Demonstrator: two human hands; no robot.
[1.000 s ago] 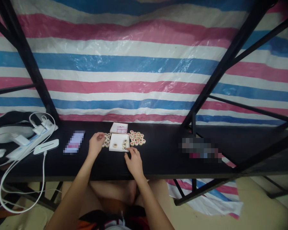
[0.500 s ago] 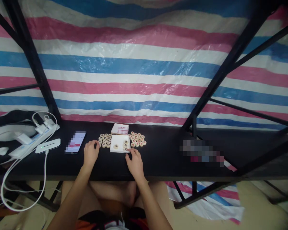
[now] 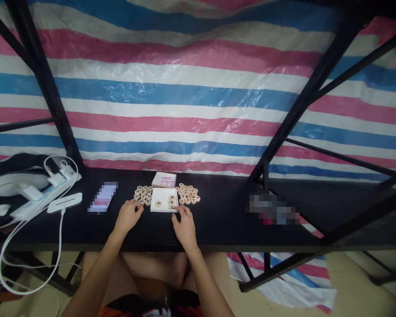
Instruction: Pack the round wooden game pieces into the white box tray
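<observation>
A shallow white box [image 3: 164, 210] holds a lone xiangqi piece [image 3: 159, 204] at its left and several black-marked pieces along its right wall. My right hand [image 3: 185, 224] is at the front right corner, index fingertip by the nearest piece and thumb outside the front wall, seemingly gripping the corner. Left of the box lies a cluster of black-marked xiangqi pieces [image 3: 145, 193]. My left hand [image 3: 128, 216] reaches its near edge with curled fingers; anything between them is hidden. Red-marked xiangqi pieces [image 3: 188, 192] are grouped to the right of the box.
Behind the box is a white lid [image 3: 164, 179] with red print. A phone [image 3: 103, 197] lies on the black table [image 3: 218, 220] at left, near a white charging device [image 3: 65, 202], a power strip [image 3: 42, 193] and cables. Dark metal posts [image 3: 284, 127] frame the table.
My left hand has moved right and slightly nearer me, to the edge of the black-marked pieces. The right hand stays at the box corner. The view has shifted slightly.
</observation>
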